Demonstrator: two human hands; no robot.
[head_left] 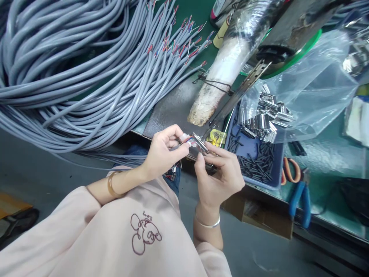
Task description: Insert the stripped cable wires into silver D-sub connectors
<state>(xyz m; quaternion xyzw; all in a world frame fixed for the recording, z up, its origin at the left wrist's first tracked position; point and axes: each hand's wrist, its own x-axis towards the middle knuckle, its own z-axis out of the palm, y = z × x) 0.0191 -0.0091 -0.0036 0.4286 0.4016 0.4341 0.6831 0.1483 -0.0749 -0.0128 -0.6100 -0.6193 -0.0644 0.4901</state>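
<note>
**Hands**
- Your left hand (163, 152) is closed to a tight pinch. Thumb and forefinger clamp the cable end (184, 138), where thin coloured wires leave the grey sheath. There is an amber bangle on that wrist.
- Your right hand (217, 175) is also pinched shut, fingertips on the small metal connector (201, 144), thumb upright beside it. The wires meet the connector.
- The two hands sit almost touching, just off the near edge of the counter (325, 154).

**Outward**
- 12 o'clock: a dark metal plate (173, 107). A white wrapped cylinder (221, 77) slants over it, its lower tip close above the connector.
- 3 o'clock: a blue tray (250, 148) scattered with black sleeves (256, 163), just beside your right hand.
- 2 o'clock: a clear bag (317, 84) with metal shells (266, 115) spilling into the tray's far corner.
- Farther at 3 to 4 o'clock: orange scissors (285, 169) and blue pliers (296, 192) lie near the counter edge.
- 9 to 11 o'clock: the grey cable bundle (72, 69) covers the counter and droops over its edge.

**Edges and room**
- The counter edge runs from 10 o'clock down to 4 o'clock, passing right under your hands.
- There is bare floor at 8 o'clock and your pink top at 6 o'clock.
- It is tight at 12 o'clock, under the cylinder.
</note>
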